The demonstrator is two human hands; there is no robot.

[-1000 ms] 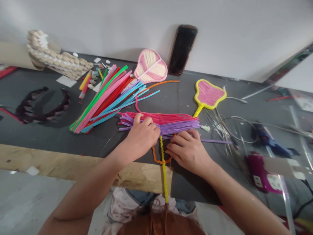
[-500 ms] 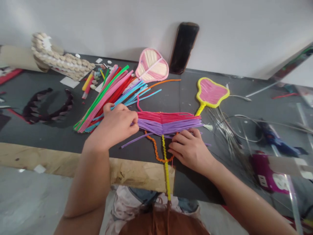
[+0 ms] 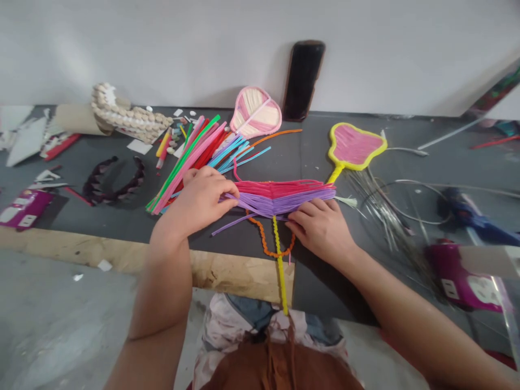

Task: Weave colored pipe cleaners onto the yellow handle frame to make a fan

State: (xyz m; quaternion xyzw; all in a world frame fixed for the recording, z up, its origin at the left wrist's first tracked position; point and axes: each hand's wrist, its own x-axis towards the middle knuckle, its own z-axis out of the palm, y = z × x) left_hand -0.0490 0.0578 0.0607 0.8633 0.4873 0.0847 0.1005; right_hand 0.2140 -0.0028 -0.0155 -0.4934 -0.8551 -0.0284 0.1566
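item: red-and-purple stem panel (image 3: 284, 189), flat on dark tabletop (image 3: 284, 162). left hand (image 3: 199, 197): fingertips pinching purple ends (image 3: 244, 200), seemingly to keep them together. right hand (image 3: 323, 230): fingers along lower edge, likely steadying the panel; grip unclear.

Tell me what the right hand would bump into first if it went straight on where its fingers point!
The right hand would meet the purple stems first; its fingertips seem to touch their near edge. The red-pink stems lie just beyond, though depth is hard to judge.
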